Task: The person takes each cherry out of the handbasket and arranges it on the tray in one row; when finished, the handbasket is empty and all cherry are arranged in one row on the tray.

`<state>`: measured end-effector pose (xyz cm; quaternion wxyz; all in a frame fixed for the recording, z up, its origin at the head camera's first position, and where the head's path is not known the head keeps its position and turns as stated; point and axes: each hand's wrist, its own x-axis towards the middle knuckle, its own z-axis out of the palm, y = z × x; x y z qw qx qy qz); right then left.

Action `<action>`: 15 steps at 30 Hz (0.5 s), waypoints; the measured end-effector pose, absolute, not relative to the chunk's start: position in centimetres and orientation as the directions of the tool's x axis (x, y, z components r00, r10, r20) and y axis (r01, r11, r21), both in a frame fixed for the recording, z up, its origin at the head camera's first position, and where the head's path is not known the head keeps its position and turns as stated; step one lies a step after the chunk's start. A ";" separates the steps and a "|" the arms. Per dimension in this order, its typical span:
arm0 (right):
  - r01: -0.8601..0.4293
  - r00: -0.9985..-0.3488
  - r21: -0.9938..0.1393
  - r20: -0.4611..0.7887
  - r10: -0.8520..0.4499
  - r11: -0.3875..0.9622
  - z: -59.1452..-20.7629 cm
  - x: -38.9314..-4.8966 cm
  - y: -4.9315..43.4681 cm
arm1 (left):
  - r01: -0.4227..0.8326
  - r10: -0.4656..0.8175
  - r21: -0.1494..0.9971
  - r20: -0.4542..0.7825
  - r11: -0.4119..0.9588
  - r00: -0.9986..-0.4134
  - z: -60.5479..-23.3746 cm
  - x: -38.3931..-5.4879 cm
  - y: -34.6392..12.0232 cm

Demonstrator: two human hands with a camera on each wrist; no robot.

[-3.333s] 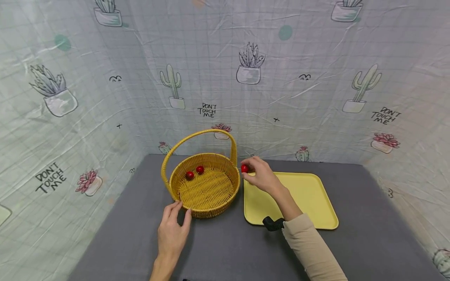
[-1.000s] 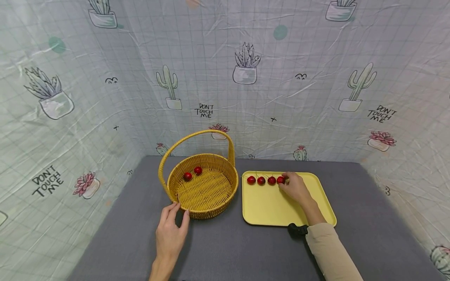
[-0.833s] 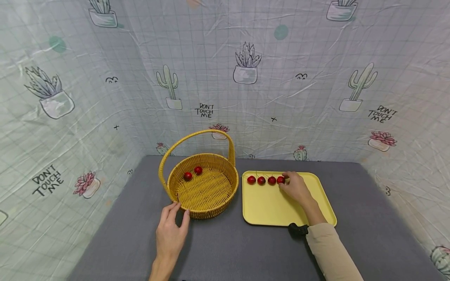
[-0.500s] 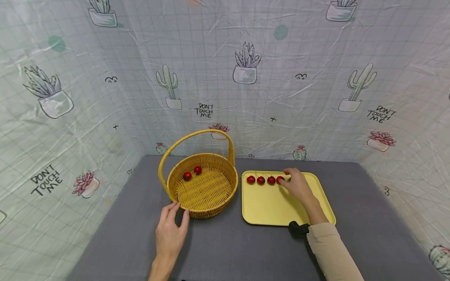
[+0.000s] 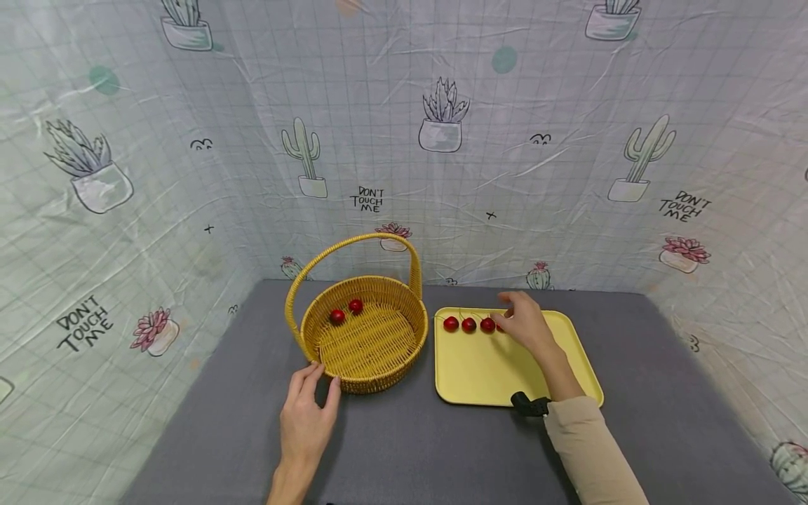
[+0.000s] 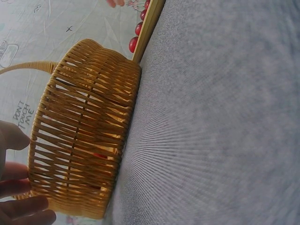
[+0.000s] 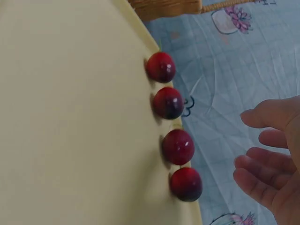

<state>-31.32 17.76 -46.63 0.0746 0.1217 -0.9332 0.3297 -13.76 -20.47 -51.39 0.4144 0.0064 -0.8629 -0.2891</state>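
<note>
Two red cherries (image 5: 337, 317) lie inside a round, golden woven basket (image 5: 372, 382). My left hand (image 5: 306, 424) rests at the basket's near-left rim, thumb and fingers spread apart along it. In the left wrist view, thumb and fingertips (image 6: 37, 205) meet the rim. Several more cherries (image 7: 161, 67) with thin stems form a row along the far edge of a yellow tray (image 5: 480, 372). My right hand (image 5: 529, 326) hovers over the row's right end, fingers bent loosely with nothing between them. It partly covers the rightmost cherry (image 7: 186, 184) in the head view; the right wrist view shows a gap between them.
Basket and tray stand side by side on a grey cloth-covered table (image 5: 391, 456). The basket's tall arched handle (image 5: 353, 242) rises over its left and far side. Behind the table hangs a wrinkled sheet (image 5: 492, 175) with printed cacti.
My right hand held a cherry near the tray's far-left corner, later touched the row's rightmost cherry, then let go, rose and shifted slightly left. My left hand and the basket have stayed put.
</note>
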 end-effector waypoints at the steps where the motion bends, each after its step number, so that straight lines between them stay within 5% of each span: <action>1: -0.283 -0.957 -0.596 0.225 -0.182 0.752 -46.4 -31.3 17.5 | 0.228 -0.251 0.505 0.711 0.832 -0.657 -51.4 -13.7 -20.5; 15: -0.370 -0.927 -0.594 0.286 -0.242 0.715 -43.4 -30.5 12.6 | 0.220 -0.252 0.499 0.713 0.838 -0.655 -51.4 -13.7 -20.5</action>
